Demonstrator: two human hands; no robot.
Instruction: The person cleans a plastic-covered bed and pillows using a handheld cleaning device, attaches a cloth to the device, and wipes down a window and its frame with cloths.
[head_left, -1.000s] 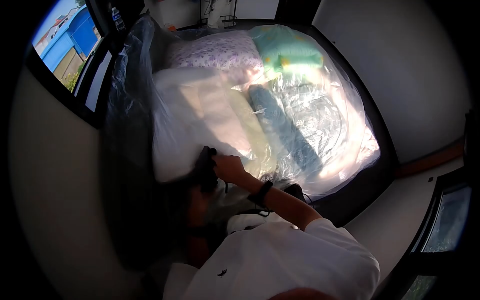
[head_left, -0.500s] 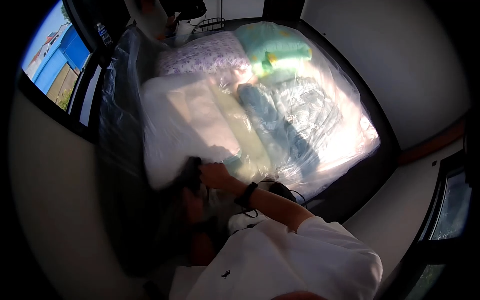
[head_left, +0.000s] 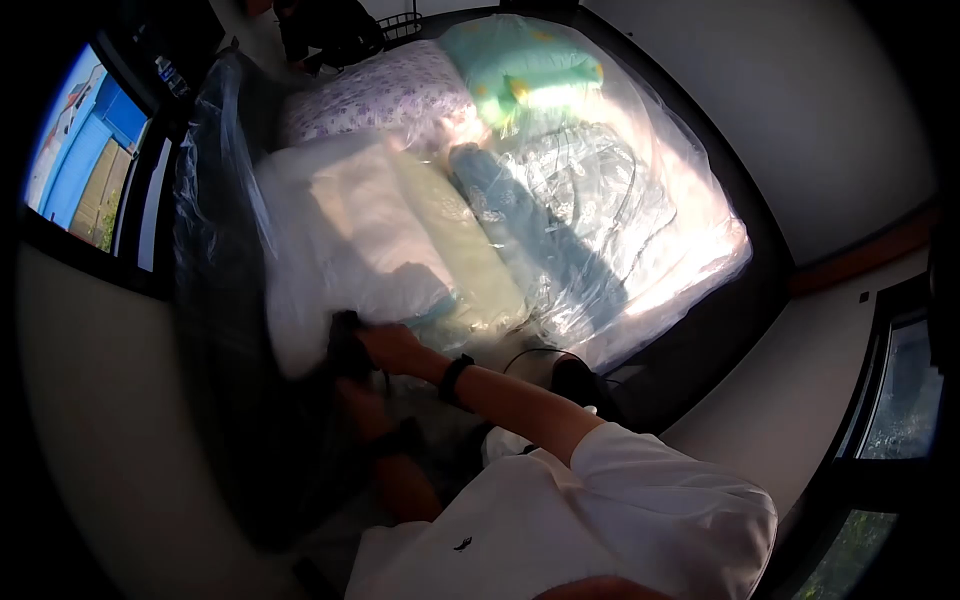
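Note:
My right hand (head_left: 392, 347) is closed on a dark object (head_left: 346, 338) at the near left corner of the plastic-covered bedding. What kind of object it is, I cannot make out in the shadow. Just below it is my left hand (head_left: 362, 404), close to the object's underside, its fingers lost in the dark. Clear plastic sheeting (head_left: 690, 190) lies over a pale folded quilt (head_left: 345, 215), a purple-flowered bundle (head_left: 385, 100), a green bundle (head_left: 530, 65) and grey-blue bedding (head_left: 580, 200). The pale quilt is nearest to both hands.
A window (head_left: 95, 150) is at the left, with a water bottle (head_left: 170, 75) beside it. Behind the bedding are a black item (head_left: 330, 30) and a wire basket (head_left: 400, 25). A black object with a cable (head_left: 580, 388) sits near my right forearm. Another window (head_left: 900, 390) is at the right.
The view has shifted, and the bedding appears slightly higher and further left. Both hands and the dark object have moved left in view, with the right hand still closed on it.

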